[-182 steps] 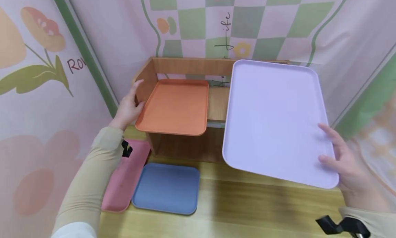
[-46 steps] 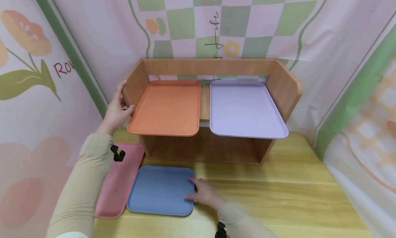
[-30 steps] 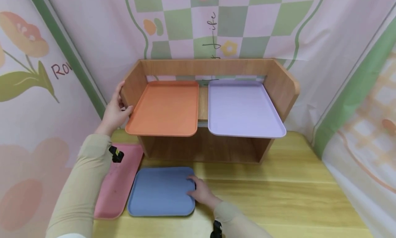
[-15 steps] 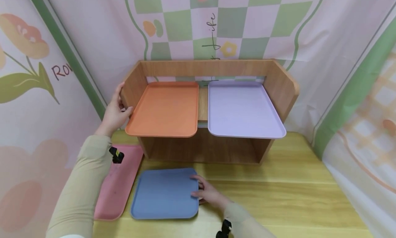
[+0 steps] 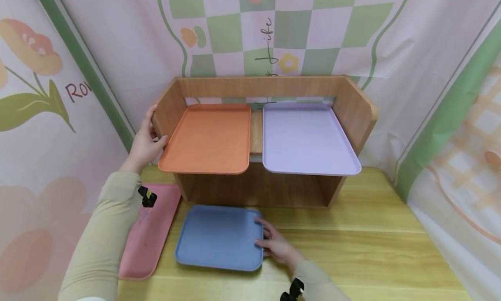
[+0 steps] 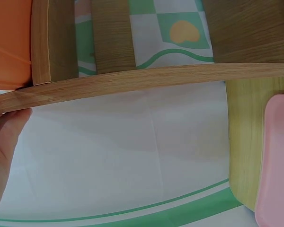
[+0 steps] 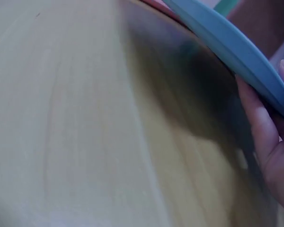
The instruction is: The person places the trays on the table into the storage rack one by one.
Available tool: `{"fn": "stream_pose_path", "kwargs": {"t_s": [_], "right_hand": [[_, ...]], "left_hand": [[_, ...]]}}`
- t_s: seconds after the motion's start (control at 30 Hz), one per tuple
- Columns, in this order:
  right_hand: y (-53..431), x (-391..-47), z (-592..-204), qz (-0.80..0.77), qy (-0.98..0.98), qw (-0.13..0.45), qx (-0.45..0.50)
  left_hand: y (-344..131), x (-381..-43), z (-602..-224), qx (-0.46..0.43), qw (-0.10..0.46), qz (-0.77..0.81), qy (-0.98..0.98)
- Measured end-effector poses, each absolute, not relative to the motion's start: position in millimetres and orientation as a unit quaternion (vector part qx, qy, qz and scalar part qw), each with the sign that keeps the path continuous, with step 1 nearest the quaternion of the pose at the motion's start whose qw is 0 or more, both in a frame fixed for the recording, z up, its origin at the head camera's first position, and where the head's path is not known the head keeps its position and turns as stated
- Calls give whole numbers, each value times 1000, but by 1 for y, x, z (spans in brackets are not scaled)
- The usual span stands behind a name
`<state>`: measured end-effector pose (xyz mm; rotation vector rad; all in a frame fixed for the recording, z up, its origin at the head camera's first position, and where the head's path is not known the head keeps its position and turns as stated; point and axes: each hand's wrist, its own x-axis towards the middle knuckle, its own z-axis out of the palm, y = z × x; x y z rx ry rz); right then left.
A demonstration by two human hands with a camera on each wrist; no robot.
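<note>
My right hand [image 5: 278,246] pinches the right edge of a blue tray [image 5: 219,238], fingers underneath in the right wrist view. The tray [image 7: 232,45] hangs tilted over the table there, with a dark shadow below it. My left hand [image 5: 144,144] holds the left side panel of a wooden desktop shelf [image 5: 262,87]; its fingertips touch that panel [image 6: 146,78] in the left wrist view. An orange tray [image 5: 207,138] and a lilac tray [image 5: 309,138] lie side by side on the shelf's upper board, their front ends jutting past it.
A pink tray [image 5: 154,231] lies on the wooden table [image 5: 352,240] at the left, partly beneath my left forearm. Under the shelf's upper board is an open compartment [image 5: 258,190]. Patterned fabric [image 5: 297,31] hangs behind and on both sides.
My right hand, which held the lilac tray at first and then reached the blue tray, has lifted the blue tray and shifted it right. The lilac tray now lies on the shelf. The left hand stays put.
</note>
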<state>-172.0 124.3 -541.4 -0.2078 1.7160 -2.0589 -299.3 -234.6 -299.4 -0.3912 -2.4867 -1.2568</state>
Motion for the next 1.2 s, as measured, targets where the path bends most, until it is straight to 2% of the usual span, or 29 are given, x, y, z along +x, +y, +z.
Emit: {"fn": "stream_pose_path", "kwargs": {"t_s": [0.13,0.47,0.7,0.83,1.0,1.2], "right_hand": [[135,-174,-541,-762,618,189,-47],[146,-179,-546,-795,599,52,76],[144,-180,-553,-814,573,6,94],[139,-181,-555,-822,564,12,80],[132,-182,-556,-809,584,56,35],[124,-184,-555,-790,603,100,40]], "left_hand": [[-234,-299,-299,-130,157,-440,-874],[-235,-300,-297,-126,156,-441,-875],[-234,-298,-299,-136,156,-448,-870],[-234,-298,-299,-137,158,-445,-871],[-235,-300,-301,-134,161,-443,-872],[-236,-301,-302,-136,163,-446,-869]]}}
